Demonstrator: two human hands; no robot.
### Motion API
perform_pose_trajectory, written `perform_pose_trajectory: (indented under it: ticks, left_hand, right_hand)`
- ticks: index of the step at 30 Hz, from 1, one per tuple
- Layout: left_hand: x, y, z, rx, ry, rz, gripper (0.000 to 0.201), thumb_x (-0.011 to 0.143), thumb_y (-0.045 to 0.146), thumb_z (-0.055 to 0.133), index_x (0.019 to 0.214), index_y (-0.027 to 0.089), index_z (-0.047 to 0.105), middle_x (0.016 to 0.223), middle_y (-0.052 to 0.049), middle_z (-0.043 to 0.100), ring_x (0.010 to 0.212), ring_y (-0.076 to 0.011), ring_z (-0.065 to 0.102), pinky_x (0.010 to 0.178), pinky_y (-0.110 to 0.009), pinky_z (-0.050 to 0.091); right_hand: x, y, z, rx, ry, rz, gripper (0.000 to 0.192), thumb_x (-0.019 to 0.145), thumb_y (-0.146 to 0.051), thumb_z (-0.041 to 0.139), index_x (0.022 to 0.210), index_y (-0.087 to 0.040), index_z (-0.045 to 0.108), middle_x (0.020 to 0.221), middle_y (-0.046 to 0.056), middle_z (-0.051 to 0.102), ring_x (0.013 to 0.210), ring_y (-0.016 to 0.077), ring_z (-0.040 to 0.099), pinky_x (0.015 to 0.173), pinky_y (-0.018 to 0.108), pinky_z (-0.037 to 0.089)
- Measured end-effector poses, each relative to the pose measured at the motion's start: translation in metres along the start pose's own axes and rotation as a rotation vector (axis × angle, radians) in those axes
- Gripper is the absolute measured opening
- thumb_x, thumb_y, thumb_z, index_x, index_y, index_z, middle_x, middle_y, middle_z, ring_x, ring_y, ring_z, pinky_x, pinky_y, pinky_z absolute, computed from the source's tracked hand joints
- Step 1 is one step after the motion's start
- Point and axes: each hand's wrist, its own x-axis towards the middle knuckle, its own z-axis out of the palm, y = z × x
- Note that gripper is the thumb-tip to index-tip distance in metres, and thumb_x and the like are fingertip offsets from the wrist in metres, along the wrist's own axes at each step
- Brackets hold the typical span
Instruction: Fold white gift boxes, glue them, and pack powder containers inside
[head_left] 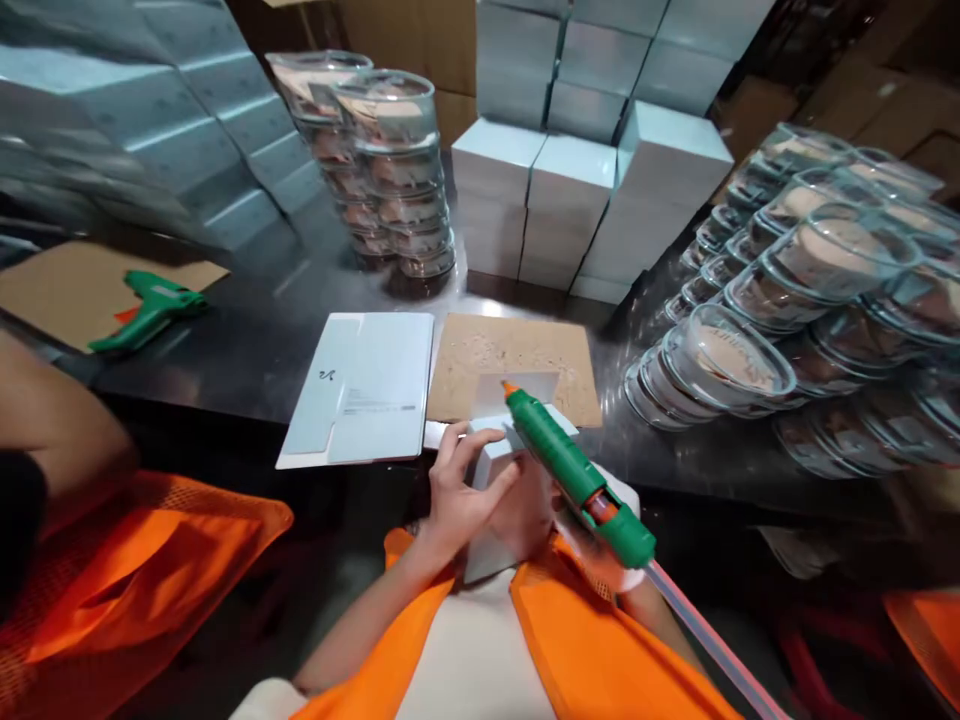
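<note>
My left hand (463,495) grips the side of a small white cardboard box (517,510), its thumb and fingers around the upper edge. Flaps stand out at the box's top end, close to the table edge. In my right hand (600,550), which seems to wear a white glove, is a green glue gun (559,450). Its orange nozzle points away over the open flaps, and a clear glue stick (705,630) sticks out of its rear. The gun covers most of my right fingers.
A brown cardboard sheet (517,350) and flat white cartons (375,380) lie ahead. Clear round containers stand stacked at left (405,170) and right (735,350). White boxes (570,200) are piled behind. A second green glue gun (150,310) lies near another person's arm (52,410).
</note>
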Motion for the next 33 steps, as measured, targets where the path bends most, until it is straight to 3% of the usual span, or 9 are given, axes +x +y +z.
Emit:
perform_pose_trajectory:
  ticks: [4,7,11,15,21,24,27,31,33]
  left_hand:
    - [-0.001,0.003,-0.002,-0.016,0.002,-0.003,0.022,0.089,0.033,0.08,0.109,0.025,0.074,0.111,-0.006,0.069,0.11,-0.0239,0.068,0.093,-0.035,0.057]
    - [-0.001,0.003,-0.006,0.002,0.002,0.006,0.021,0.089,0.034,0.081,0.108,0.025,0.074,0.108,-0.006,0.071,0.112,-0.0249,0.066,0.096,-0.036,0.056]
    - [-0.003,-0.003,-0.011,-0.01,0.007,-0.01,0.025,0.088,0.035,0.082,0.11,0.026,0.075,0.11,-0.005,0.071,0.113,-0.0243,0.065,0.093,-0.034,0.055]
    - [-0.006,-0.008,-0.018,-0.051,-0.023,-0.11,0.027,0.087,0.039,0.083,0.109,0.026,0.075,0.111,-0.006,0.068,0.108,-0.0242,0.065,0.092,-0.035,0.055]
    - [-0.006,-0.014,-0.025,-0.137,-0.006,-0.207,0.033,0.083,0.046,0.085,0.106,0.025,0.075,0.108,-0.006,0.066,0.096,-0.0219,0.064,0.083,-0.032,0.053]
    - [-0.005,-0.016,-0.028,-0.199,0.017,-0.195,0.036,0.082,0.049,0.085,0.105,0.024,0.075,0.106,-0.005,0.064,0.093,-0.0203,0.063,0.077,-0.029,0.049]
    - [-0.003,-0.018,-0.031,-0.24,0.052,-0.161,0.035,0.083,0.052,0.084,0.103,0.025,0.074,0.104,-0.004,0.065,0.098,-0.0214,0.063,0.082,-0.03,0.05]
    - [-0.001,-0.019,-0.03,-0.262,0.016,-0.146,0.038,0.084,0.058,0.082,0.101,0.025,0.074,0.103,-0.004,0.067,0.099,-0.0221,0.066,0.087,-0.033,0.052]
    - [-0.002,-0.02,-0.026,-0.254,-0.026,-0.134,0.04,0.084,0.061,0.08,0.1,0.025,0.074,0.102,-0.004,0.068,0.102,-0.0238,0.067,0.089,-0.034,0.053]
  right_hand:
    - [0.016,-0.006,0.013,-0.166,0.006,-0.266,0.025,0.087,-0.038,0.065,0.069,-0.024,0.055,0.064,0.0,0.061,0.051,0.015,0.056,0.052,0.028,0.045]
    - [0.021,-0.004,0.011,-0.228,0.0,-0.298,0.021,0.086,-0.032,0.065,0.07,-0.024,0.055,0.062,-0.001,0.059,0.051,0.0153,0.056,0.052,0.028,0.043]
    - [0.016,0.013,-0.004,-0.069,0.029,-0.027,0.021,0.08,-0.04,0.077,0.071,-0.025,0.065,0.067,0.002,0.066,0.06,0.0198,0.064,0.061,0.032,0.054]
    - [0.011,0.032,-0.015,0.109,0.129,0.245,0.034,0.075,-0.054,0.083,0.069,-0.024,0.07,0.061,0.004,0.069,0.054,0.0207,0.063,0.052,0.033,0.054]
    - [0.049,0.054,-0.004,0.292,0.189,0.598,0.07,0.073,-0.077,0.075,0.108,-0.016,0.081,0.075,0.008,0.079,0.048,0.0165,0.059,0.041,0.027,0.044]
    - [0.074,0.069,-0.008,0.238,0.138,0.693,0.076,0.082,-0.084,0.057,0.093,-0.012,0.081,0.061,0.011,0.073,0.049,0.022,0.064,0.047,0.032,0.052]
    - [0.084,0.077,-0.03,0.103,0.132,0.746,0.06,0.087,-0.074,0.061,0.071,-0.017,0.075,0.055,0.011,0.07,0.057,0.025,0.07,0.054,0.033,0.055]
    - [0.078,0.054,-0.04,0.033,0.317,0.536,0.041,0.08,-0.062,0.077,0.082,-0.021,0.08,0.077,0.008,0.079,0.083,0.0257,0.076,0.075,0.033,0.059]
    - [0.077,0.032,-0.025,0.218,0.247,0.373,0.048,0.074,-0.059,0.084,0.104,-0.021,0.083,0.103,0.009,0.083,0.098,0.0272,0.076,0.087,0.036,0.06]
